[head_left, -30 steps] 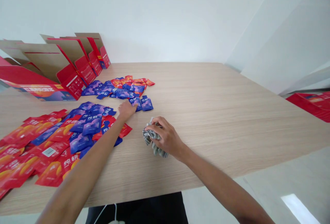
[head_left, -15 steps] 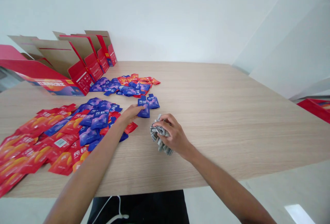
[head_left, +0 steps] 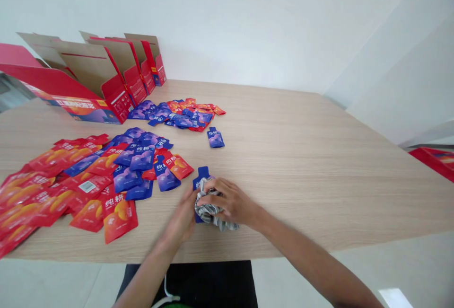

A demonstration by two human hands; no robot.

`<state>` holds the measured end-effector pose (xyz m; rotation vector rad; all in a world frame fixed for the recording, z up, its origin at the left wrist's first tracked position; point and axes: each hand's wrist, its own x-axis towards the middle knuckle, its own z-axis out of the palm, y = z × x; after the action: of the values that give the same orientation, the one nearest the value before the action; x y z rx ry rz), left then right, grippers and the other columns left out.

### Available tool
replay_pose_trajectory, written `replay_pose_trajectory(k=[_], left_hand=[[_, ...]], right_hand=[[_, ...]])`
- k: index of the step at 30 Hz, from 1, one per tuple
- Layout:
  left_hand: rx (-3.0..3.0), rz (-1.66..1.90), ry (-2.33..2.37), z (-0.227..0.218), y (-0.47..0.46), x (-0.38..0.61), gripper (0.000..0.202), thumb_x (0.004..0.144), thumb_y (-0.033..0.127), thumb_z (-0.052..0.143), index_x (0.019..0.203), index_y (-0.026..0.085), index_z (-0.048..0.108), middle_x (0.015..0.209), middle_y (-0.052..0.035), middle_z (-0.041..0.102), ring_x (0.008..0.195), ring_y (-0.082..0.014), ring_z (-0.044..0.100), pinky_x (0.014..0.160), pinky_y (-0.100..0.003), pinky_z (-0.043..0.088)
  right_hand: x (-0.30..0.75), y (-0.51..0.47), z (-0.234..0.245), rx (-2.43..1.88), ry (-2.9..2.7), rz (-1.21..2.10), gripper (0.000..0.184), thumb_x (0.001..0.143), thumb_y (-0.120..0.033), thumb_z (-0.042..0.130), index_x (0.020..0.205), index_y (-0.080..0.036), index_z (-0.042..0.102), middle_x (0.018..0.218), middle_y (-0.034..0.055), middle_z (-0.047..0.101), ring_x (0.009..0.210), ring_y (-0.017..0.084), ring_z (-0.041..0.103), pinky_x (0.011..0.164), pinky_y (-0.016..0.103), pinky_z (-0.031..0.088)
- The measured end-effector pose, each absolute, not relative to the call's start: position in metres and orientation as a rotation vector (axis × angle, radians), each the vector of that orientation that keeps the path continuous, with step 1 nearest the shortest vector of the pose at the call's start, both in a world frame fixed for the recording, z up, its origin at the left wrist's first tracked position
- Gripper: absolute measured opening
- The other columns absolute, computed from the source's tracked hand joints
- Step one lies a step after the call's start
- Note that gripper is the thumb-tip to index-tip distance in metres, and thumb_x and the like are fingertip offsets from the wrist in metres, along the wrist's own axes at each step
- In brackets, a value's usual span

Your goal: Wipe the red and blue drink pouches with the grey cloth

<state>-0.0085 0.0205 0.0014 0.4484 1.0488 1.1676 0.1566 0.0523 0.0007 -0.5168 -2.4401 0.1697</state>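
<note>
My left hand (head_left: 183,217) grips a blue spouted pouch (head_left: 203,173) by its left side near the front of the table. Bunched in my right hand (head_left: 230,202) is a crumpled grey-and-white striped cloth (head_left: 205,211). The cloth lies against the pouch's front and covers most of it, so only the top and a lower strip show. Another blue pouch (head_left: 216,138) lies alone farther back. To the left of my hands spreads a large heap of red pouches (head_left: 88,213) and blue pouches (head_left: 142,157).
A smaller pile of blue and orange-red pouches (head_left: 187,118) lies at the back. Several open red cartons (head_left: 88,104) stand along the back left of the wooden table (head_left: 301,166). A red box edge (head_left: 432,161) shows at the far right, beyond the table.
My left hand has brought the blue pouch toward me, away from the lone one. My right hand has moved slightly left and nearer me, and the cloth now meets the pouch.
</note>
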Motion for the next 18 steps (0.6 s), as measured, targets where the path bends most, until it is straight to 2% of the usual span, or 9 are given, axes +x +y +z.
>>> replay_pose_trajectory(k=[2,6,8,11,15,18], left_hand=[[0.359,1.201,1.001,-0.005,0.011,-0.007,0.035,0.067,0.028,0.087,0.098,0.017,0.072,0.075,0.001,0.074,0.07,-0.0175,0.07,0.062,-0.024,0.054],[0.178,1.168,0.9,-0.009,-0.001,-0.009,0.008,0.086,0.022,0.074,0.086,0.014,0.073,0.081,-0.0037,0.076,0.075,-0.0164,0.071,0.069,-0.024,0.056],[0.122,1.149,0.888,-0.008,-0.006,-0.01,0.014,0.094,0.018,0.063,0.089,0.013,0.075,0.088,-0.0064,0.078,0.081,-0.0168,0.072,0.075,-0.026,0.057],[0.112,1.163,0.912,-0.008,-0.012,-0.009,0.023,0.1,0.019,0.055,0.109,0.012,0.075,0.104,-0.0097,0.08,0.095,-0.0192,0.073,0.084,-0.029,0.058],[0.14,1.259,0.911,-0.012,-0.015,-0.006,0.033,0.1,0.03,0.06,0.129,0.017,0.069,0.116,-0.0079,0.079,0.103,-0.0194,0.073,0.089,-0.029,0.058],[0.228,1.323,0.972,-0.019,-0.015,-0.006,0.044,0.095,0.041,0.067,0.134,0.02,0.066,0.118,-0.0084,0.079,0.11,-0.025,0.073,0.094,-0.036,0.059]], right_hand=[[0.152,0.051,-0.003,-0.556,-2.458,0.228,0.027,0.093,-0.019,0.072,0.118,-0.026,0.068,0.12,0.0089,0.062,0.111,0.022,0.062,0.099,0.036,0.054],[0.149,0.052,-0.003,-0.672,-2.419,0.309,0.03,0.089,-0.017,0.075,0.117,-0.025,0.068,0.118,0.0081,0.062,0.108,0.022,0.062,0.097,0.036,0.056],[0.15,0.053,-0.002,-0.717,-2.365,0.335,0.034,0.088,-0.015,0.075,0.119,-0.025,0.066,0.118,0.0084,0.062,0.109,0.023,0.062,0.098,0.037,0.056],[0.15,0.054,-0.002,-0.729,-2.333,0.358,0.039,0.086,-0.015,0.076,0.122,-0.024,0.064,0.118,0.0092,0.062,0.112,0.024,0.062,0.099,0.037,0.055],[0.149,0.053,-0.002,-0.668,-2.406,0.347,0.032,0.087,-0.02,0.078,0.117,-0.024,0.066,0.119,0.0089,0.063,0.113,0.023,0.062,0.1,0.037,0.055],[0.148,0.053,-0.001,-0.524,-2.451,0.276,0.024,0.09,-0.023,0.077,0.112,-0.022,0.068,0.117,0.009,0.064,0.112,0.022,0.062,0.099,0.036,0.055]])
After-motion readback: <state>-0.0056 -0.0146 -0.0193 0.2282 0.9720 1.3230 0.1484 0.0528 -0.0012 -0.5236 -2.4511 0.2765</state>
